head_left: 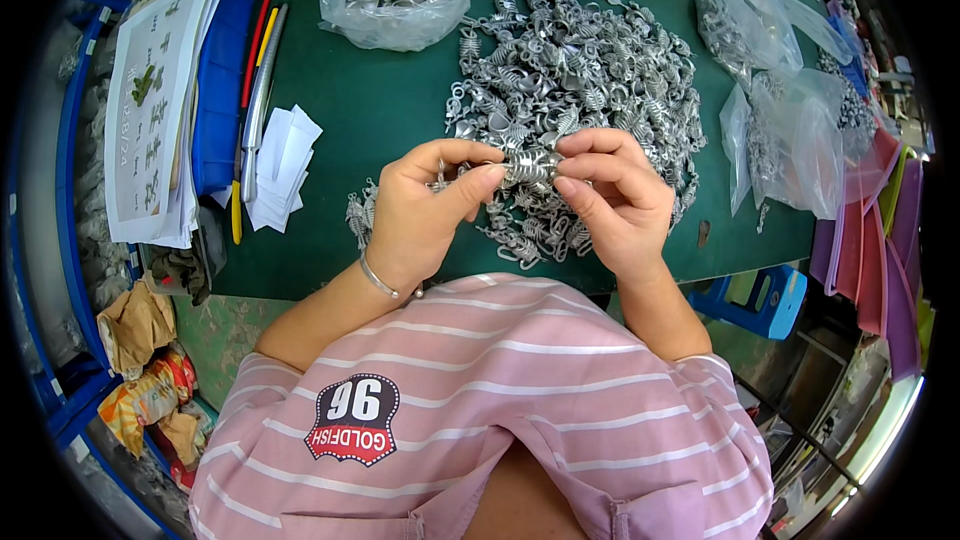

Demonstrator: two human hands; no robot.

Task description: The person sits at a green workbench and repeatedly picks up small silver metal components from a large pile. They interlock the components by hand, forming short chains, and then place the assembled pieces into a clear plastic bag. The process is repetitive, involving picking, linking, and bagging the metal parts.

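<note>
A ribbed, coil-like silver metal link (530,169) is held in the air at the near side of the heap of silver metal links (610,70), directly between the person's two hands. The left hand (415,210) pinches its left end between thumb and forefinger; the right hand (622,195) grips its right end with thumb and fingertips. The hands are apart, with only the link bridging them. Small bits of metal show in the gap between the left thumb and forefinger; whether they are held or lie behind cannot be told.

The heap spreads over a green tabletop (400,90), and a smaller cluster of links (358,215) lies to its left, just beside the left wrist, which wears a silver bangle (375,278). Beyond the heap's far left corner stands a clear plastic bag (400,35) of curved metal pieces. Farther left of the heap are white paper slips (285,165), a long tapered metal rod (262,90), a red pencil (257,40) and a blue tray (217,100). Right of the heap, clear plastic bags (805,155) hold more metal parts.
</note>
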